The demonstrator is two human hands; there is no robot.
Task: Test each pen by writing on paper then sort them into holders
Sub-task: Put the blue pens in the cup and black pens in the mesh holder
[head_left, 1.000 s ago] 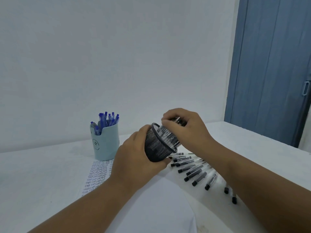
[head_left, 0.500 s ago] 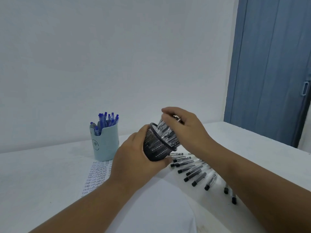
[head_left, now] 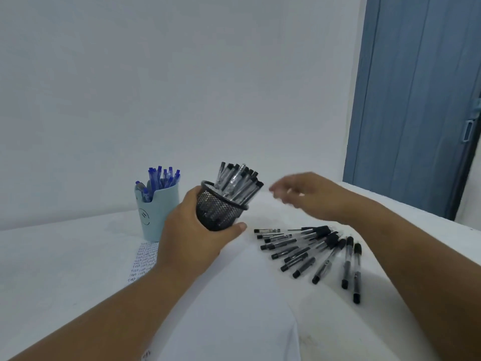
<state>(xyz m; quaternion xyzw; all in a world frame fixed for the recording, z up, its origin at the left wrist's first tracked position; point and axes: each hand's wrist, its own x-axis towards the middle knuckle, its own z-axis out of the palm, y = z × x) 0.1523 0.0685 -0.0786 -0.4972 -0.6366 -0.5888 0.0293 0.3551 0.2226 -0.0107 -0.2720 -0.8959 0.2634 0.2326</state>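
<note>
My left hand (head_left: 192, 235) grips a black mesh holder (head_left: 218, 212), tilted to the right and full of several black-capped pens (head_left: 239, 182). My right hand (head_left: 304, 196) hovers to the right of the holder, blurred, fingers spread and holding nothing. Several more black-capped pens (head_left: 315, 251) lie fanned out on the table below that hand. A pale blue holder (head_left: 156, 209) with several blue pens (head_left: 162, 177) stands behind my left hand. A sheet of paper (head_left: 144, 259) covered in written lines lies in front of the blue holder, partly hidden by my left arm.
The white table (head_left: 65, 269) runs back to a white wall. A blue door (head_left: 421, 100) stands at the right, beyond the table's far right edge. A white sheet (head_left: 234, 321) lies near me between my arms.
My right hand has let go of the pens in the mesh holder and pulled away to the right. The holder now stands less tilted in my left hand.
</note>
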